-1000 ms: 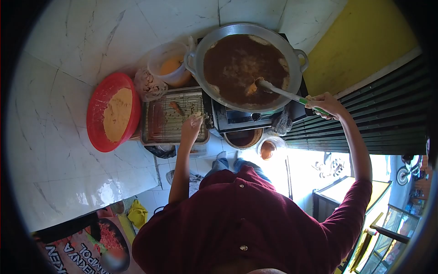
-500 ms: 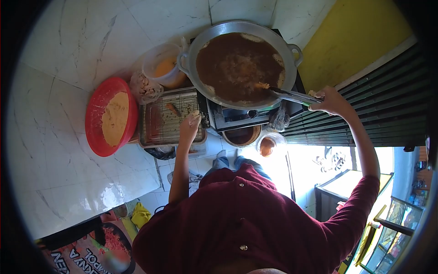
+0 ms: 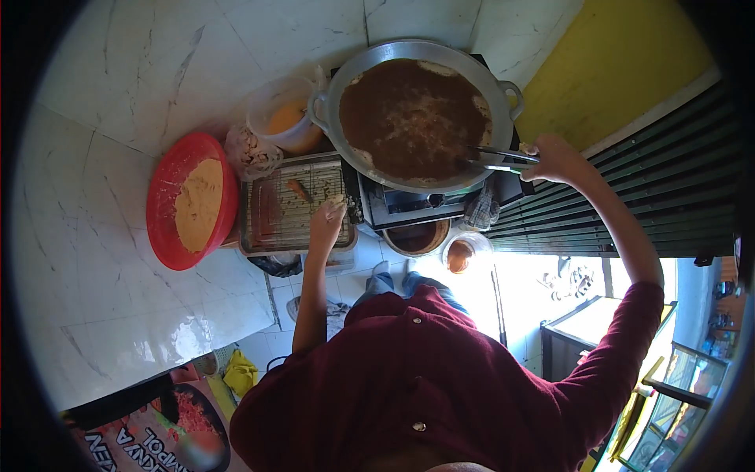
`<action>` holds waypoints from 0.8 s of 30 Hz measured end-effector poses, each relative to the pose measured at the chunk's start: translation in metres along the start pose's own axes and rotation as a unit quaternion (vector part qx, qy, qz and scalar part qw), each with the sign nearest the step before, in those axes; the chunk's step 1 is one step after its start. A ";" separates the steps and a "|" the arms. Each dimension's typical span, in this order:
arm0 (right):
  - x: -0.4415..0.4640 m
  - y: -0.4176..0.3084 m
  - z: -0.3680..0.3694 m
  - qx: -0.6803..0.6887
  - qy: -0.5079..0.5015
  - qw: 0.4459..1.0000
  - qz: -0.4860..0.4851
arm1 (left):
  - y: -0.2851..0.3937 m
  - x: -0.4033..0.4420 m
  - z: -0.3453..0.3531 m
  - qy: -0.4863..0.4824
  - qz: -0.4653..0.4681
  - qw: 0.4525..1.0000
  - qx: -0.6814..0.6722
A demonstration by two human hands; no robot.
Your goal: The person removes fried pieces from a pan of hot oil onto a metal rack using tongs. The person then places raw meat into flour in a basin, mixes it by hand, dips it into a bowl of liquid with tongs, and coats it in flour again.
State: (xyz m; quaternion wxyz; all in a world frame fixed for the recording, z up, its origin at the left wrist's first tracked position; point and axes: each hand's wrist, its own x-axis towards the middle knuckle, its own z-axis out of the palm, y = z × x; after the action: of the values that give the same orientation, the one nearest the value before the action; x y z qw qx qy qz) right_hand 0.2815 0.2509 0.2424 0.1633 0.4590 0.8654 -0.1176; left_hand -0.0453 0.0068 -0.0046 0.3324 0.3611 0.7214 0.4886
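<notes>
My right hand (image 3: 557,163) is closed round the handles of metal tongs (image 3: 507,156). The tongs reach over the right rim of a large wok (image 3: 368,57), their tips at the brown bubbling oil (image 3: 409,118) and their arms slightly apart. My left hand (image 3: 324,224) is over the right side of a rack-lined tray (image 3: 263,212). Its fingers are curled together and coated in something pale; what they hold, if anything, I cannot make out. One brown fried piece (image 3: 298,189) lies on the rack.
Left of the tray stands a red basin (image 3: 157,212) of pale flour. Behind it are a plastic bag (image 3: 250,151) of pale pieces and a tub (image 3: 275,98) with orange contents. A stove (image 3: 401,206) is under the wok. Below are a brown-filled pot (image 3: 417,238) and a bucket (image 3: 470,252).
The fried piece at the tongs' tips is out of sight now. The tongs have shifted slightly right and their arms are farther apart. My left hand has hardly moved.
</notes>
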 end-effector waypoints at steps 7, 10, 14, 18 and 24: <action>0.002 0.008 0.014 0.046 -0.002 0.999 -0.013 | -0.002 0.002 -0.003 0.017 0.013 1.000 -0.005; -0.010 0.014 0.019 0.082 -0.018 0.997 0.000 | -0.001 0.001 -0.004 0.018 0.014 1.000 -0.006; -0.027 0.021 0.029 0.134 -0.017 0.991 0.018 | -0.001 0.003 -0.007 -0.008 0.001 1.000 0.003; -0.038 0.028 0.048 0.136 0.022 0.990 0.029 | 0.005 0.002 -0.006 -0.009 -0.016 0.999 0.028; -0.049 0.035 0.075 0.129 0.049 0.989 0.051 | 0.004 0.007 0.000 -0.005 0.022 1.000 0.021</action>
State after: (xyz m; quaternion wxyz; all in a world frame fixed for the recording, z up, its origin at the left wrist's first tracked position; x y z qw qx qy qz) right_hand 0.3497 0.2067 0.1905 0.0661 0.5250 0.8254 -0.1970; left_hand -0.0480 0.0134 -0.0016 0.3174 0.3864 0.7217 0.4786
